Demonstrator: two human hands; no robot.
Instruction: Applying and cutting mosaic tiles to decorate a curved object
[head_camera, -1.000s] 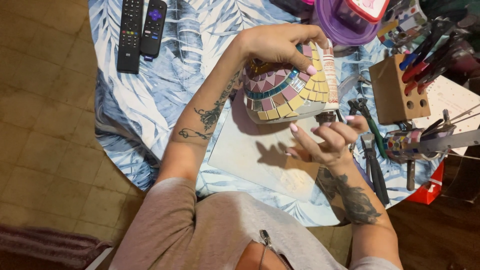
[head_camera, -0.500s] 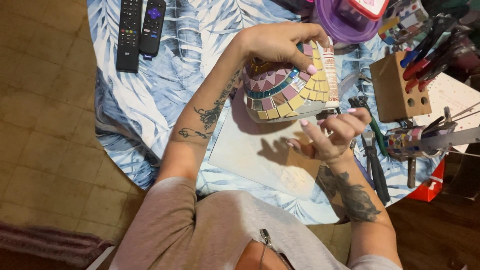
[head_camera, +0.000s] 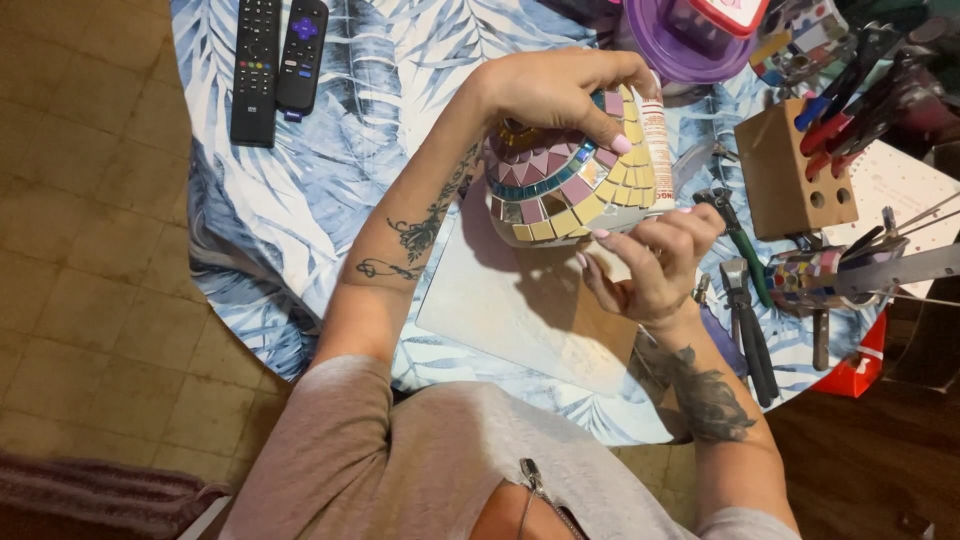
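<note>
A dome-shaped mosaic piece (head_camera: 560, 185), covered in rings of yellow, pink, purple and teal tiles, is held up just above a pale board (head_camera: 510, 310) near the middle of the worktop (head_camera: 400, 90). The left hand (head_camera: 555, 90) arches over its top, fingers (head_camera: 620, 140) curled down and grasping the tiled surface. The right hand (head_camera: 650, 265) comes in from below, its fingers pinched against the lower rim of yellow tiles; whether they hold a loose tile cannot be told. A white tube (head_camera: 657, 140) lies touching the dome's far side. Just right of the hands, pliers and nippers (head_camera: 745, 310) lie on the leaf-print cloth, and a wooden tool block (head_camera: 790, 170) stands beyond them. A purple lidded tub (head_camera: 680, 45) sits at the top edge, and two black remotes (head_camera: 280, 60) lie well apart at the upper left
</note>
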